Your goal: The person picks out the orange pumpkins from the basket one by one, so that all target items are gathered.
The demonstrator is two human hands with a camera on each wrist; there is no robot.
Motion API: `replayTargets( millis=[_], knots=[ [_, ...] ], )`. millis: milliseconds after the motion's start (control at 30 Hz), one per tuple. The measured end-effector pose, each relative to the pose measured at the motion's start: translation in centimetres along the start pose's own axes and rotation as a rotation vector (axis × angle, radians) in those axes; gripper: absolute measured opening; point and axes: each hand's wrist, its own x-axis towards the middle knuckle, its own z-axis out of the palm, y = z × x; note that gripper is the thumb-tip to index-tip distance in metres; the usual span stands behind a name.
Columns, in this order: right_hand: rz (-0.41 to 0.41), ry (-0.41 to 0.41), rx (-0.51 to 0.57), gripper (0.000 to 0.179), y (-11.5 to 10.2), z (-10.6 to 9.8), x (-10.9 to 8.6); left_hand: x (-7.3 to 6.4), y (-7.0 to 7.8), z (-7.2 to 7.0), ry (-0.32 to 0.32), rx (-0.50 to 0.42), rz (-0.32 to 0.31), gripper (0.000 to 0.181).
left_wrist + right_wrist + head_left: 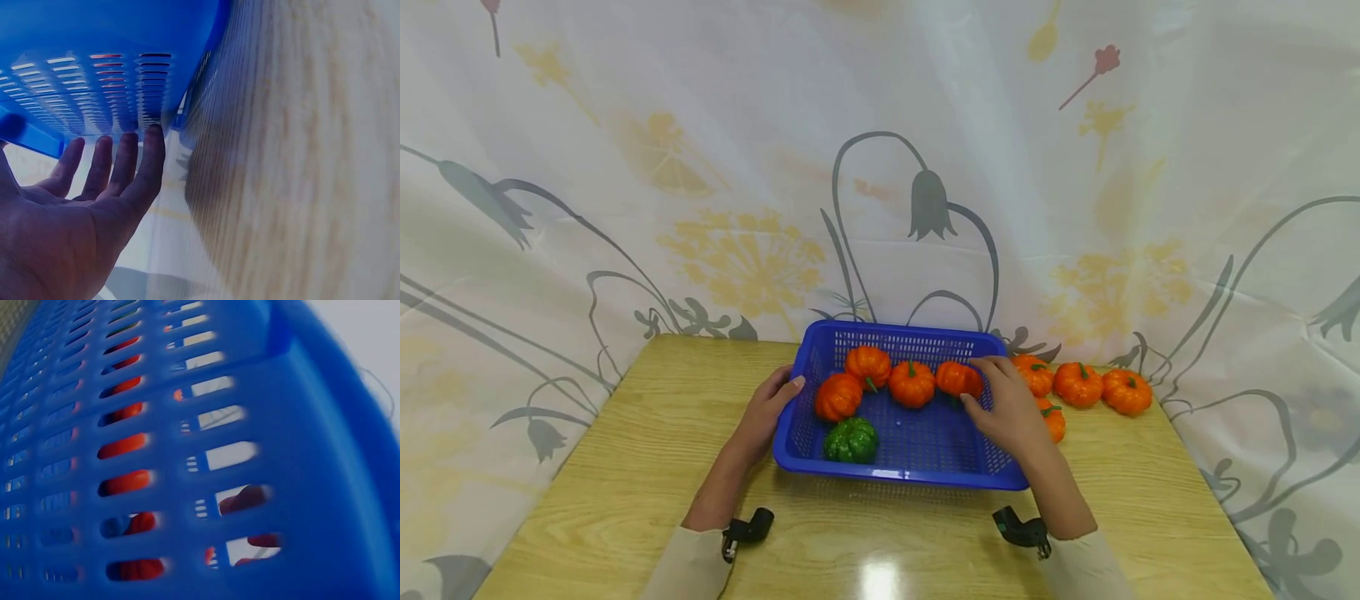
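A blue plastic basket [925, 477] with slotted walls sits on the table in the head view. At its left side, my left hand [763, 417] grips the rim, thumb over the edge; the left wrist view shows the fingertips against the outer wall. My right hand [1011, 412] reaches over the right rim and holds a small orange pumpkin [957, 379] between thumb and fingers inside the basket. Three more orange pumpkins [912, 384] and a green pumpkin [851, 441] lie in it. Through the slots, the right wrist view shows orange patches [128, 481] and parts of fingers.
Several orange pumpkins [1078, 384] stand on the wooden table [647, 433] to the right of the basket, one partly behind my right hand. A white curtain [737, 125] with printed flowers hangs behind the table's back edge.
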Motion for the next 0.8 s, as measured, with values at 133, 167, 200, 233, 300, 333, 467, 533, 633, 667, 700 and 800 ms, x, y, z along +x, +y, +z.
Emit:
replayTargets(
  millis=[133,167,200,233,300,333,467,533,633,667,700,800],
  knots=[
    [-0.006,-0.015,-0.008,0.050,0.0,0.2,0.2,-0.1,0.0,0.1,-0.003,0.004,-0.001,0.054],
    [-0.010,-0.017,-0.009,0.050,0.0,0.2,0.2,0.0,0.0,0.1,-0.002,0.004,-0.003,0.054],
    [-0.012,-0.020,-0.010,0.050,0.0,0.1,0.2,-0.1,0.0,0.1,-0.002,0.004,-0.004,0.054],
    [-0.014,-0.025,-0.014,0.050,0.0,0.0,0.2,-0.1,0.0,0.1,-0.002,0.007,-0.006,0.054],
    [-0.019,-0.041,-0.016,0.050,0.0,-0.3,0.3,0.0,0.0,0.2,0.001,0.007,-0.013,0.053],
    [-0.023,-0.050,-0.016,0.049,-0.1,-0.5,0.4,-0.1,0.0,0.2,0.002,0.009,-0.014,0.054],
    [-0.053,-0.098,-0.032,0.050,-0.3,-1.3,1.3,-0.1,0.1,0.1,0.007,0.014,-0.017,0.054],
    [-0.086,-0.134,-0.052,0.049,-0.4,-1.7,1.9,-0.2,0.2,0.1,0.007,0.015,-0.015,0.055],
    [-0.121,-0.208,-0.085,0.049,-0.5,-2.0,2.5,-0.1,0.1,0.1,0.007,0.012,-0.014,0.055],
    [-0.132,-0.230,-0.096,0.048,-0.6,-2.0,2.7,-0.1,0.1,0.1,0.006,0.012,-0.016,0.055],
    [-0.143,-0.252,-0.105,0.048,-0.7,-2.1,2.8,-0.1,0.1,0.1,0.006,0.011,-0.015,0.055],
    [-0.182,-0.300,-0.134,0.047,-0.9,-2.5,3.3,-0.1,0.1,0.1,0.012,0.000,-0.018,0.054]
  ],
)
